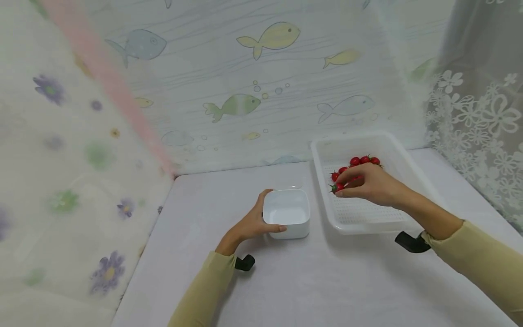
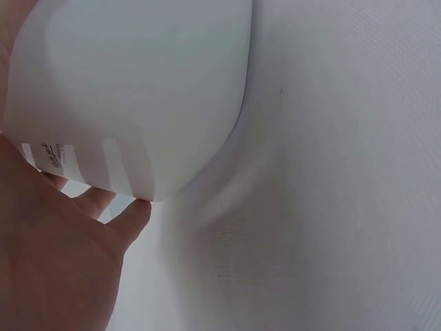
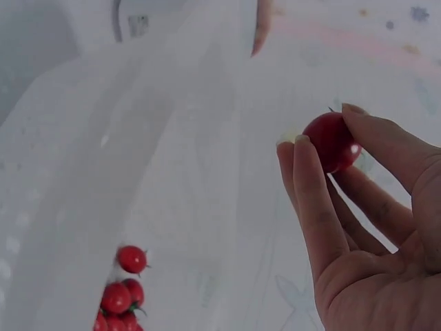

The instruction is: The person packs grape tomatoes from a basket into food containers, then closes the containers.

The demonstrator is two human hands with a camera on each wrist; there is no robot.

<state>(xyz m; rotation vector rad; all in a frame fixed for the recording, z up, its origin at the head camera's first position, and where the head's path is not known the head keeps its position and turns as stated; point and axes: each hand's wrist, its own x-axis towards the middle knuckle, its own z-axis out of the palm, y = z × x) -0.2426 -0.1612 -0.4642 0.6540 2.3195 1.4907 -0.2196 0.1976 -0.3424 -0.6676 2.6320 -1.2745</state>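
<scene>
My left hand (image 1: 251, 225) grips the left side of a small white square bowl (image 1: 287, 213) on the white table; the left wrist view shows the bowl (image 2: 131, 89) close up with my thumb (image 2: 127, 221) under its edge. My right hand (image 1: 367, 185) hovers over a white perforated tray (image 1: 359, 213) and pinches a cherry tomato (image 1: 337, 187) between fingertips. That tomato (image 3: 332, 141) sits between my thumb and fingers in the right wrist view. Several more cherry tomatoes (image 1: 363, 161) lie at the tray's far end, also seen as a cluster of tomatoes (image 3: 122, 293) below the hand.
Fish-patterned curtains form the back wall (image 1: 261, 91) and a floral curtain (image 1: 61, 159) closes the left side; lace hangs at the right (image 1: 482, 136). The white table (image 1: 286, 281) stretches toward me below the bowl and tray. Black wrist mounts (image 1: 245, 262) sit under both sleeves.
</scene>
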